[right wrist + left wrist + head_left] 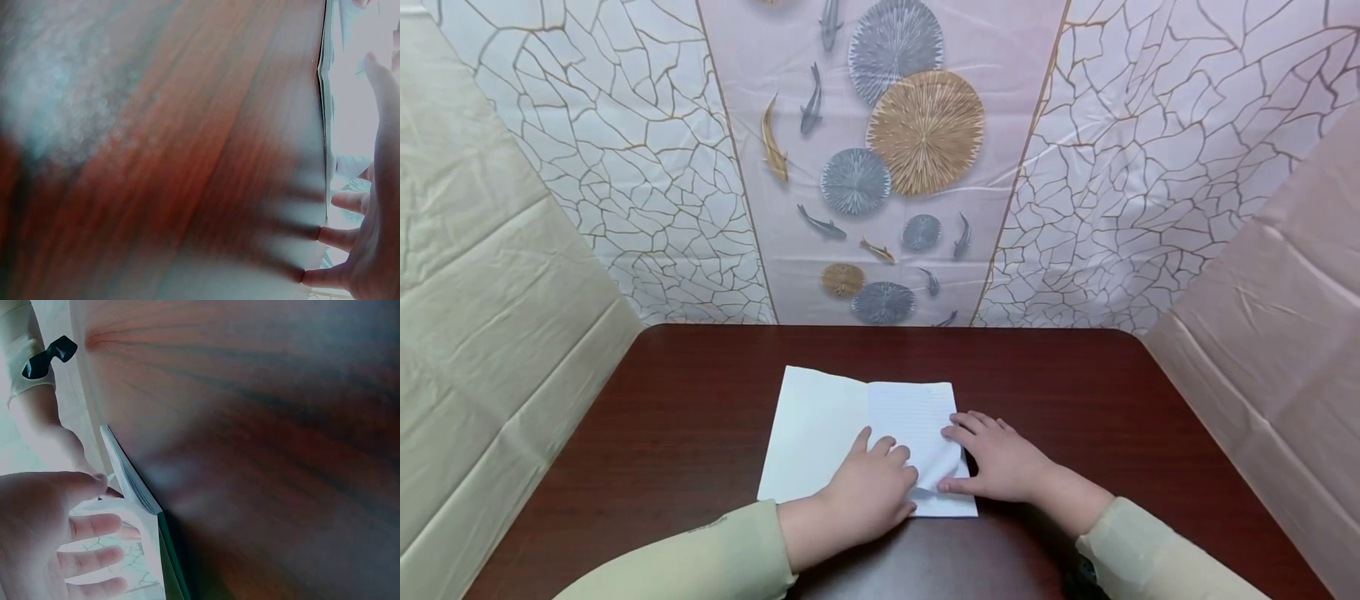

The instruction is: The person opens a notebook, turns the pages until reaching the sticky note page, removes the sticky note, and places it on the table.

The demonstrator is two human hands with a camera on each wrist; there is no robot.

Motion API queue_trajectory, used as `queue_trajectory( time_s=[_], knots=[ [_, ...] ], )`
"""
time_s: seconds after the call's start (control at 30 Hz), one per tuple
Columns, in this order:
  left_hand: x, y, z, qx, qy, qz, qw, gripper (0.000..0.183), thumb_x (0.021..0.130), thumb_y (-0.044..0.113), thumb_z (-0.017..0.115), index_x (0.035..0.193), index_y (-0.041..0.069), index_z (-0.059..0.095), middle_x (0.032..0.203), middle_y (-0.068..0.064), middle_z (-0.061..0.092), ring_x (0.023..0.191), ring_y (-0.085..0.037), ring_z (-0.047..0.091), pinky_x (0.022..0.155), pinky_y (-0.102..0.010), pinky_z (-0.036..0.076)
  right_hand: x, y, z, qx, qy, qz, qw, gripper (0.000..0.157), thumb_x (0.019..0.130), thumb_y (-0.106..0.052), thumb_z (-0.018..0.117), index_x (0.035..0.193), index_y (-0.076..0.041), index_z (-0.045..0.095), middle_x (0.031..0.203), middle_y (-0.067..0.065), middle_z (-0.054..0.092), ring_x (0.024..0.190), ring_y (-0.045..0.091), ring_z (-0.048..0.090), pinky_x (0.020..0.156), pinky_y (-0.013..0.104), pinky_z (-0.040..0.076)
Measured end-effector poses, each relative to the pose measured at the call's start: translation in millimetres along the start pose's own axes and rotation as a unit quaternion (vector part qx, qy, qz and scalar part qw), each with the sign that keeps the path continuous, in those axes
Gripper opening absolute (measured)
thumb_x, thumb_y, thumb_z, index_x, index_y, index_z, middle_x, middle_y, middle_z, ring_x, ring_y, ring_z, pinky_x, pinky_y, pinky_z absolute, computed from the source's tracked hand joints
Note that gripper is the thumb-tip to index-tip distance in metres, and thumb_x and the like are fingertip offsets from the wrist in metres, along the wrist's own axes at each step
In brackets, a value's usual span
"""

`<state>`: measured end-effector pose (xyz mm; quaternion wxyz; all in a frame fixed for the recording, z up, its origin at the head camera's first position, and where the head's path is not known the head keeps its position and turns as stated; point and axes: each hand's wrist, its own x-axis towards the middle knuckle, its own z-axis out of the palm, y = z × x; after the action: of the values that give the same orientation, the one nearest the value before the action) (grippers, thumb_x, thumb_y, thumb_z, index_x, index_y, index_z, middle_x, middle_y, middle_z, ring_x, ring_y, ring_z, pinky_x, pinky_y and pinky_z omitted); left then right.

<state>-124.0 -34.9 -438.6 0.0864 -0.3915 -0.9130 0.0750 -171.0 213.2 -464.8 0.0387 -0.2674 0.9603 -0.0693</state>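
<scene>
An open notebook lies on the table, its left page blank and its right page ruled with lines. Near the bottom, the lined page bends up in a curl between the two hands, with another white sheet showing beneath. My left hand rests over the lower middle, fingers loosely bent on the paper. Spread fingers of my right hand touch the right edge, with the thumb by the curled part. The left wrist view shows the notebook's page edges and green cover; the right wrist view shows fingertips at the edge.
The dark reddish-brown table extends around the notebook. Patterned cloth hangs behind it, and plain beige cloth walls stand at both sides. A black device is strapped at the right wrist.
</scene>
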Motion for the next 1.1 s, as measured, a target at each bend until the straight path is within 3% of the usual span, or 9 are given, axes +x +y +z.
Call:
queue_trajectory(
  time_s=[0.5,0.9,1.1],
  knots=[
    [2.0,1.3,1.8,0.028,0.023,0.002,0.9993,0.010,0.090,0.030,0.067,0.095,0.024,0.073,0.104,0.003,0.066,0.110,-0.021,0.058,0.105,-0.048,0.040,-4.4,-0.2,-1.9,0.009,0.011,-0.009,1.000,0.093,0.080,-0.086,0.045,0.147,-0.021,0.048,0.153,0.010,0.041,0.140,0.031,0.038,0.105,0.064,0.034],
    [2.0,1.2,3.6,0.025,0.037,-0.004,0.9990,0.009,0.089,0.030,0.067,0.092,0.023,0.073,0.103,0.003,0.066,0.110,-0.022,0.059,0.104,-0.048,0.041,-12.8,10.7,-0.1,0.003,0.053,-0.037,0.998,0.099,0.080,-0.083,0.051,0.152,-0.016,0.040,0.152,0.013,0.041,0.137,0.034,0.041,0.105,0.057,0.038],
    [1.1,0.0,1.9,0.018,0.049,-0.013,0.9985,0.009,0.087,0.030,0.068,0.089,0.022,0.072,0.106,0.001,0.065,0.113,-0.024,0.057,0.104,-0.049,0.041,-17.3,16.0,-1.2,0.014,0.059,-0.018,0.998,0.101,0.082,-0.077,0.056,0.155,-0.011,0.034,0.154,0.014,0.039,0.140,0.034,0.038,0.108,0.057,0.035]
  ],
)
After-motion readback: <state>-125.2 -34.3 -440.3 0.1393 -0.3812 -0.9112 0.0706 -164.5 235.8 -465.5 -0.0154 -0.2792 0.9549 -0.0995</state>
